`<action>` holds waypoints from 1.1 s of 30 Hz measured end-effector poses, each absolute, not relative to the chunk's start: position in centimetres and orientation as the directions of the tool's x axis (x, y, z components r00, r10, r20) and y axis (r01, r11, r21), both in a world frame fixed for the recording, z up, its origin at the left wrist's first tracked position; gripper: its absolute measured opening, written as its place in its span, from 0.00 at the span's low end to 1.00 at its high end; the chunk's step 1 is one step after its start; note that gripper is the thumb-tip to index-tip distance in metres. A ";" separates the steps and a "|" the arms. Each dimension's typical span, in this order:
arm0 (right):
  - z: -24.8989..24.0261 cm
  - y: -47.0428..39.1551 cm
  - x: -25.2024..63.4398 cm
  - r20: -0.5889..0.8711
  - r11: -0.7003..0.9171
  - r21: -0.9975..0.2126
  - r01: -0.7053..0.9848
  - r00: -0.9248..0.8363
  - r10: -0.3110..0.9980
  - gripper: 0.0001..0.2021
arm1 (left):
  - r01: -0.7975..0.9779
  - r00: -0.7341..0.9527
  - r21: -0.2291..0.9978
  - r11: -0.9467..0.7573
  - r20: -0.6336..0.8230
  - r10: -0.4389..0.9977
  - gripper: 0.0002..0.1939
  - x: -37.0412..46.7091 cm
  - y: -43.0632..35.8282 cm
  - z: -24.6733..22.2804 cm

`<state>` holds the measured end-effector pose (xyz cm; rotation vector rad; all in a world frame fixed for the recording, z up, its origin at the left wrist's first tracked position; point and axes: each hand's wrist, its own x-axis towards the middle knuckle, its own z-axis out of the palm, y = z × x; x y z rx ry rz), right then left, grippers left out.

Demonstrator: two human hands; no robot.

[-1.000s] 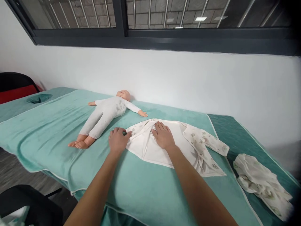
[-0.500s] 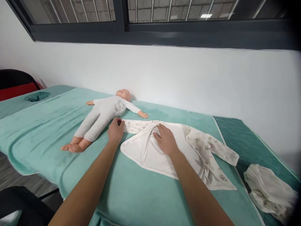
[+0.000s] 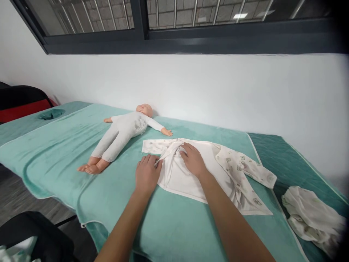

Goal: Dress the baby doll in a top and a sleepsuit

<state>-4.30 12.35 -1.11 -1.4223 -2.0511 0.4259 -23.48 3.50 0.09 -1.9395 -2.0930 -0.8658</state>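
Note:
A white baby shirt with small printed figures lies spread open on the green cover, its sleeves out to both sides. At its left front edge, my left hand pinches the cloth between thumb and fingers. My right hand rests on the shirt near the neckline, fingers stretched out and lying on the fabric. Beyond the left sleeve a baby doll in a white body suit lies on its back, arms spread, apart from both hands.
The green cover spreads over a bed along a white wall, below a barred window. A crumpled white garment lies at the right. A black chair stands at lower left, and a red and black item sits at far left.
My left hand has let go of the left sleeve's cuff and moved right and nearer to me, onto the shirt's front edge, which is now drawn inward. The right hand stays put.

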 end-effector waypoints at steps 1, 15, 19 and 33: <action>-1.0 12.4 -4.2 0.300 0.357 -0.650 0.671 -0.205 0.932 0.19 | 0.944 -0.143 0.326 -0.041 0.520 0.842 0.07 -22.8 3.2 0.3; 0.5 12.9 -3.0 0.083 0.156 -0.705 0.692 -0.138 0.987 0.27 | 0.944 0.141 0.216 -0.249 0.420 0.897 0.07 -11.8 -0.1 2.8; 0.6 12.6 -2.7 0.183 0.193 -0.620 0.761 -0.099 0.978 0.21 | 0.942 0.156 0.191 -0.276 0.479 0.864 0.18 -13.7 -1.8 1.5; 0.2 13.3 -0.6 0.151 0.066 -0.750 0.658 0.073 0.986 0.20 | 0.900 0.207 0.234 -0.367 0.511 0.834 0.10 -14.8 -2.8 -0.2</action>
